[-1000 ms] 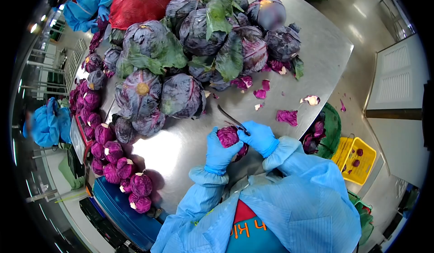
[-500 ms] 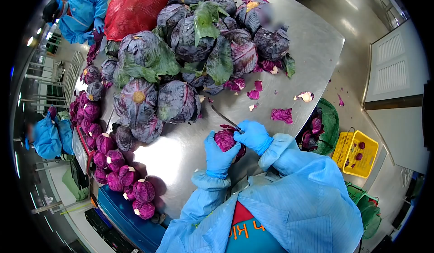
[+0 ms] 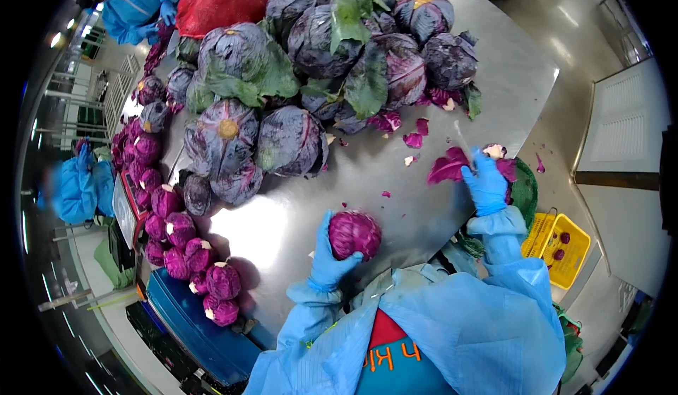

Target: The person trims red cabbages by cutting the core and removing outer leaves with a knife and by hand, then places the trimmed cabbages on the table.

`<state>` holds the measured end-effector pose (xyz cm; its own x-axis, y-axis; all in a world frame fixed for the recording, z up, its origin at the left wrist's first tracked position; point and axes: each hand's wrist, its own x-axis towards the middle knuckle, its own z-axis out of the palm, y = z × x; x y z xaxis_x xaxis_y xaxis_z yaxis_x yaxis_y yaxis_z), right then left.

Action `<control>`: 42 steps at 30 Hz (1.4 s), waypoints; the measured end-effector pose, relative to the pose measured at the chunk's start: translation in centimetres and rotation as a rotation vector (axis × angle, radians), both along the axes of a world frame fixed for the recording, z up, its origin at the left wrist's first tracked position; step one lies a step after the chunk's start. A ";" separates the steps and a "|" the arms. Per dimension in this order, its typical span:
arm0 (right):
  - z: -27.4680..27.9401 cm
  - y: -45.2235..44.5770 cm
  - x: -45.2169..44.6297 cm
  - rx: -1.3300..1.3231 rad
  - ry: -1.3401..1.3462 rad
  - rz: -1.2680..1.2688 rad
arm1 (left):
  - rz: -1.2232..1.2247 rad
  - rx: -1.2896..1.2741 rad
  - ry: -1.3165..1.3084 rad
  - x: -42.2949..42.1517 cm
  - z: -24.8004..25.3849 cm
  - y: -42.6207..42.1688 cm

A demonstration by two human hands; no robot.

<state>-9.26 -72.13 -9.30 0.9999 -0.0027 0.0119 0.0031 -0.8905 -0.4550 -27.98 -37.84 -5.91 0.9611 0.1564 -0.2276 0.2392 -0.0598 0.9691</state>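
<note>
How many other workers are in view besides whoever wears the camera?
2: one worker at top left, by the red sack; another worker at left, past the bright-purple cabbages. More may be hidden.

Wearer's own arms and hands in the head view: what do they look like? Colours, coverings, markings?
Left hand and right hand: matching plain, bright blue, thin five-fingered gloves. Both arms: loose, wrinkled, paler blue fabric sleeves, bunched near the wrists where they meet the gloves. No cables or printed markings visible on either.
</note>
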 end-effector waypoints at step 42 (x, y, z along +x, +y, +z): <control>5.7 3.2 -0.3 0.438 -0.164 0.455 | 0.192 -1.032 0.284 2.7 1.0 2.6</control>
<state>-9.60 -68.90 -3.60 0.8875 0.3816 0.2584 0.4364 -0.5157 -0.7373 -25.25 -35.27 -4.94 0.8324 -0.0961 -0.5457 0.3815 0.8137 0.4386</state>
